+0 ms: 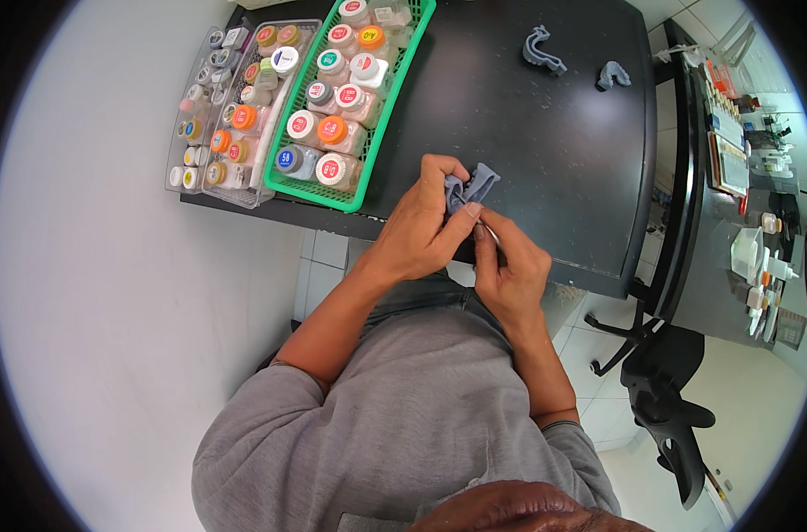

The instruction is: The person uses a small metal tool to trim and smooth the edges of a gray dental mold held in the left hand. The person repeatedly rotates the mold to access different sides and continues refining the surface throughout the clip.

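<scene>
My left hand (418, 232) is closed around a grey-blue dental arch model (482, 183), held over the front part of the black table. Thumb and bent fingers pinch the model, covering part of it, while one end sticks up past the fingers. Close against it, my right hand (515, 270) grips a slim metallic hand tool (492, 234) between thumb and fingers. Only a short stretch of the tool shows, near the left thumb; its exact kind is hidden. Two more grey-blue pieces lie at the far right of the table: a curved arch model (538, 51) and a smaller one (613, 74).
A green basket (361, 191) of capped jars and bottles stands on the left of the black table (545, 168). Beside it are clear plastic bins (260, 197) with small jars. At the right stand a black office chair (665, 372) and a second table (700, 293) bearing supplies.
</scene>
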`<state>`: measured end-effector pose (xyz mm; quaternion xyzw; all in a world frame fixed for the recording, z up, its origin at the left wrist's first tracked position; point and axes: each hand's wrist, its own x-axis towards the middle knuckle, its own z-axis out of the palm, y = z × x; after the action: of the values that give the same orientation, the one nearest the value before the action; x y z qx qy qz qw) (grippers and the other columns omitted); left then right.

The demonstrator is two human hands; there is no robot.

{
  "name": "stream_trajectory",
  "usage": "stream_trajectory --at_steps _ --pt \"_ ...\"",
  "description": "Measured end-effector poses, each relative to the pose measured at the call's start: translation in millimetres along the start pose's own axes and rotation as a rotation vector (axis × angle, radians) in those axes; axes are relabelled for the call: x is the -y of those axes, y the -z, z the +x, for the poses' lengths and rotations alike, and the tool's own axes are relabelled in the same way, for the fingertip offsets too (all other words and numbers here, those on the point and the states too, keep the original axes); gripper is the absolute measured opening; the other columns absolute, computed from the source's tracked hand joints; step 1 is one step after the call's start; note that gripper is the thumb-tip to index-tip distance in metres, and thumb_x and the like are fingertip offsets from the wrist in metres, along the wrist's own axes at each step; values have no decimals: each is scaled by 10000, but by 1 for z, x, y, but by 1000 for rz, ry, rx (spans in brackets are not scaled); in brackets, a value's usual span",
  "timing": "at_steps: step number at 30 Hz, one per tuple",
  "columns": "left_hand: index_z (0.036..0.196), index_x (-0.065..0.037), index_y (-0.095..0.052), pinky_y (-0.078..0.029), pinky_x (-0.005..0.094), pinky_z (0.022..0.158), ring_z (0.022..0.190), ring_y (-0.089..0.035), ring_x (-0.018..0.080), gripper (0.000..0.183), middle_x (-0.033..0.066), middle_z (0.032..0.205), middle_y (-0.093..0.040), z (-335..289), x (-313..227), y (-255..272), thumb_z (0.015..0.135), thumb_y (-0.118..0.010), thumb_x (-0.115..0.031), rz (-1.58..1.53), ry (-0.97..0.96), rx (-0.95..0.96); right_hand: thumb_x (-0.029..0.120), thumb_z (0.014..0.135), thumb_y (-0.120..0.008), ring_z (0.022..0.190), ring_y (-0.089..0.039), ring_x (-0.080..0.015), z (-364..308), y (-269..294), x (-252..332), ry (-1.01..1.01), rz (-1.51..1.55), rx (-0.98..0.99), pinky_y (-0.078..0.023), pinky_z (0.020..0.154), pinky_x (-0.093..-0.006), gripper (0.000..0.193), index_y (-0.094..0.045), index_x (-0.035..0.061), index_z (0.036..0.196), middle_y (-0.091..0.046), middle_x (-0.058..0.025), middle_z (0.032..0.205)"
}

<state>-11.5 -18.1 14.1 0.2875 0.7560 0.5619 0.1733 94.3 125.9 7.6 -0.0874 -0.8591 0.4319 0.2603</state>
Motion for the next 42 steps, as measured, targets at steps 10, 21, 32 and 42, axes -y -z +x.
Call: stream_trajectory --at_steps 10,21,32,42 --pt "1342 -1 -415 -512 399 809 848 -633 235 396 133 959 -622 0 4 0 1081 -654 -179 22 -19 -5 19 976 -778 588 -685 -199 -1 1 2 -9 -23 14 -515 549 -335 205 -812 45 1177 -766 -111 822" --pt "1345 11 -426 -504 406 827 872 -614 239 411 145 994 -604 -1 2 1 1088 -653 -213 3 7 4 11 979 -775 605 -704 -210 -1 1 3 -14 -30 18 -527 560 -339 207 -809 41 1182 -779 -115 855" --pt "1353 -20 -429 -501 437 849 902 -618 278 371 165 1028 -595 -1 2 0 1095 -629 -195 18 10 1 -11 969 -774 594 -679 -202 -1 3 4 -57 -12 46 -520 567 -330 243 -811 30 1205 -761 -120 832" --pt "1343 -28 -409 -506 436 878 942 -620 286 334 182 1128 -573 -2 2 1 1114 -590 -190 21 3 32 -11 955 -780 579 -660 -195 -3 3 3 -40 -49 53 -503 550 -332 270 -817 44 1217 -747 -108 809"
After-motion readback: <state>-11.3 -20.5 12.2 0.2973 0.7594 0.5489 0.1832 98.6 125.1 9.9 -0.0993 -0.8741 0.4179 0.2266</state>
